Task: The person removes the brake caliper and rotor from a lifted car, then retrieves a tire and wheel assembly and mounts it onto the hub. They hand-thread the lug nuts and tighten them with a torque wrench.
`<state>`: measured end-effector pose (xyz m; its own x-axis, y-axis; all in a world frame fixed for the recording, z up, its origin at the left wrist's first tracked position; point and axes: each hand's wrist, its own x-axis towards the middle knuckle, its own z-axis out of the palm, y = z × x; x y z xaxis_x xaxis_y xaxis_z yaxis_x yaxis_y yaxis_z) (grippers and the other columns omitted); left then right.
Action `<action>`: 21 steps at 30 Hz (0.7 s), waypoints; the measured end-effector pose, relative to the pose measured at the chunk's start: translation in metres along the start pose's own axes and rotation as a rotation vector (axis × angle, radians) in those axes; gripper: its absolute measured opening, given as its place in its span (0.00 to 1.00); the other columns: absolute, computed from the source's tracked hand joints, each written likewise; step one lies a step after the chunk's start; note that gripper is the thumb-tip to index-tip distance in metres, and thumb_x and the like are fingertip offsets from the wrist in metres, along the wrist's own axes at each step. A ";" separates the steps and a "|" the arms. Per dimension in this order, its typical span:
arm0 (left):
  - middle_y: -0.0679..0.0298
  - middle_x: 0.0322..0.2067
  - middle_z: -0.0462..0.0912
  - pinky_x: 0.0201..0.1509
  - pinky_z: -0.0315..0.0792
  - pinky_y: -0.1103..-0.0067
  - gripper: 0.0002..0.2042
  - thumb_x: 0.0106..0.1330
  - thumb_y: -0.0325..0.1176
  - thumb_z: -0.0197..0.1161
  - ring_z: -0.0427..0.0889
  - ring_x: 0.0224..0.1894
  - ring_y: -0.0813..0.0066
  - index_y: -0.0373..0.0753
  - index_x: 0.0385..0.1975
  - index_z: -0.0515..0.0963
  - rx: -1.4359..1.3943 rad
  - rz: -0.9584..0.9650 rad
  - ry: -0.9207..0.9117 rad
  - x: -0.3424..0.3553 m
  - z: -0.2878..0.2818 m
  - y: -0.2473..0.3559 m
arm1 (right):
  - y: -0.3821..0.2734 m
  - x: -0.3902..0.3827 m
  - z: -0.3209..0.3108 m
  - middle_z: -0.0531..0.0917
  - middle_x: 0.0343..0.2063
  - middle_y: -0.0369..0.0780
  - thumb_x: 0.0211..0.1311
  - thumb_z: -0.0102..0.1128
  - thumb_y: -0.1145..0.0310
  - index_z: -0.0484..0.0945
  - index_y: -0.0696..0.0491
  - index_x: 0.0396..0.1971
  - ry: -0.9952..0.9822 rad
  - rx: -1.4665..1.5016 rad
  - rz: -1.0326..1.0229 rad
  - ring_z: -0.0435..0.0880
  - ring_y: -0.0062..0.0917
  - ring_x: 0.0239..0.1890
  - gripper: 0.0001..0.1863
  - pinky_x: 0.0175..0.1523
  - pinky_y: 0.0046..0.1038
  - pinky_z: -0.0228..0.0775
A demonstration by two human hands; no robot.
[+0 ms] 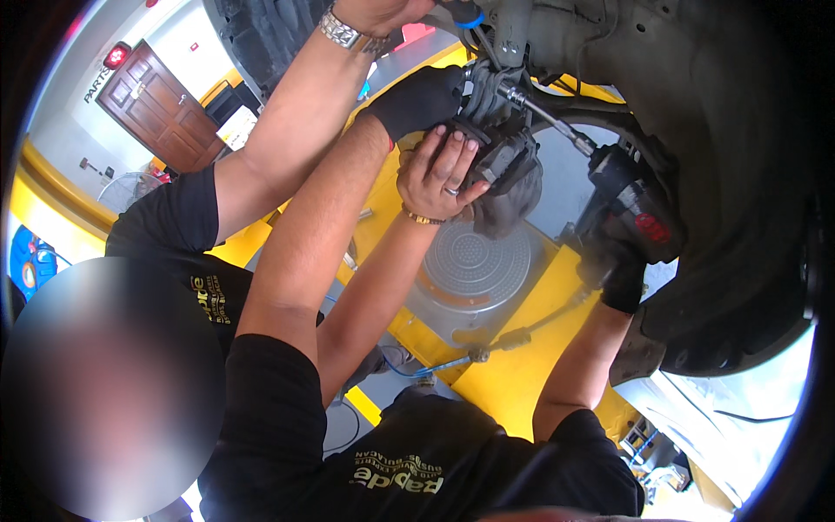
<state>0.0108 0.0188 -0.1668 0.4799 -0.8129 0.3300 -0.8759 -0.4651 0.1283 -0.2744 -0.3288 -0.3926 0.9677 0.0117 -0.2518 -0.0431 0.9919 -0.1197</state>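
Observation:
My right hand, in a black glove, grips a black and red impact wrench. A long metal extension runs from the tool to a dark suspension joint under a vehicle. On the joint's left side is my left hand, also black-gloved. Its fingers are curled at a small metal piece, partly hidden, that I cannot make out. Just below, a co-worker's bare hand with a ring presses against a dark brake part. The co-worker's other hand is up near a black handle with a blue ring.
The co-worker leans in from the left. A dark wheel-well liner curves along the right. Below lie a yellow lift frame and a round metal turn plate. A blue air hose trails below the wrench. A brown door stands far left.

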 end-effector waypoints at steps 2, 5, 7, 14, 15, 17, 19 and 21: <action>0.42 0.37 0.83 0.45 0.77 0.57 0.11 0.68 0.32 0.62 0.84 0.43 0.40 0.34 0.45 0.76 -0.002 -0.002 -0.005 0.001 -0.002 0.000 | -0.006 -0.004 0.011 0.80 0.31 0.41 0.66 0.63 0.72 0.73 0.52 0.56 -0.113 -0.279 0.015 0.79 0.33 0.25 0.19 0.31 0.35 0.72; 0.42 0.37 0.84 0.45 0.77 0.56 0.11 0.68 0.32 0.62 0.84 0.42 0.39 0.34 0.44 0.75 0.065 0.053 0.021 0.004 -0.002 -0.003 | 0.002 -0.010 0.027 0.81 0.32 0.41 0.66 0.63 0.73 0.73 0.52 0.57 -0.185 -0.305 -0.018 0.79 0.33 0.26 0.20 0.31 0.34 0.72; 0.42 0.36 0.83 0.44 0.77 0.55 0.10 0.69 0.33 0.61 0.84 0.41 0.39 0.34 0.44 0.75 0.041 0.054 0.028 0.008 0.000 0.000 | 0.002 -0.015 0.025 0.80 0.32 0.42 0.66 0.64 0.72 0.72 0.52 0.57 -0.103 -0.371 -0.132 0.79 0.32 0.27 0.21 0.31 0.33 0.72; 0.42 0.34 0.83 0.44 0.77 0.56 0.10 0.71 0.35 0.60 0.84 0.40 0.38 0.34 0.41 0.75 0.056 0.008 0.058 0.002 -0.002 0.004 | -0.017 0.017 -0.017 0.80 0.37 0.39 0.64 0.68 0.73 0.73 0.50 0.56 -0.122 0.289 0.170 0.80 0.27 0.33 0.21 0.41 0.29 0.75; 0.42 0.34 0.83 0.44 0.77 0.56 0.10 0.71 0.35 0.60 0.84 0.40 0.38 0.34 0.42 0.75 0.062 0.019 0.050 0.004 -0.002 0.005 | -0.022 0.020 -0.023 0.80 0.38 0.39 0.63 0.69 0.73 0.73 0.50 0.56 -0.053 0.386 0.136 0.80 0.27 0.33 0.22 0.42 0.29 0.75; 0.42 0.35 0.84 0.44 0.77 0.56 0.10 0.71 0.36 0.60 0.84 0.40 0.39 0.35 0.42 0.75 0.077 0.036 0.028 0.006 -0.002 0.007 | -0.038 0.028 -0.032 0.80 0.37 0.38 0.62 0.70 0.72 0.73 0.50 0.56 0.183 0.297 0.011 0.80 0.26 0.33 0.24 0.42 0.28 0.75; 0.41 0.35 0.84 0.44 0.77 0.56 0.11 0.71 0.36 0.60 0.84 0.40 0.39 0.35 0.43 0.74 0.051 0.051 0.024 0.009 -0.002 0.007 | -0.048 0.024 -0.047 0.80 0.35 0.38 0.61 0.71 0.71 0.73 0.51 0.58 0.148 -0.252 -0.086 0.80 0.25 0.31 0.26 0.40 0.26 0.74; 0.41 0.36 0.84 0.44 0.77 0.57 0.11 0.71 0.36 0.60 0.85 0.41 0.40 0.35 0.44 0.74 0.059 0.047 0.023 0.004 -0.005 0.004 | -0.032 0.014 -0.029 0.80 0.32 0.38 0.60 0.71 0.71 0.72 0.52 0.61 -0.043 -0.677 -0.136 0.80 0.25 0.29 0.29 0.39 0.26 0.74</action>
<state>0.0091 0.0149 -0.1605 0.4368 -0.8261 0.3561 -0.8926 -0.4473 0.0574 -0.2665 -0.3645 -0.4206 0.9839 -0.0881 -0.1555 -0.0529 0.6873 -0.7244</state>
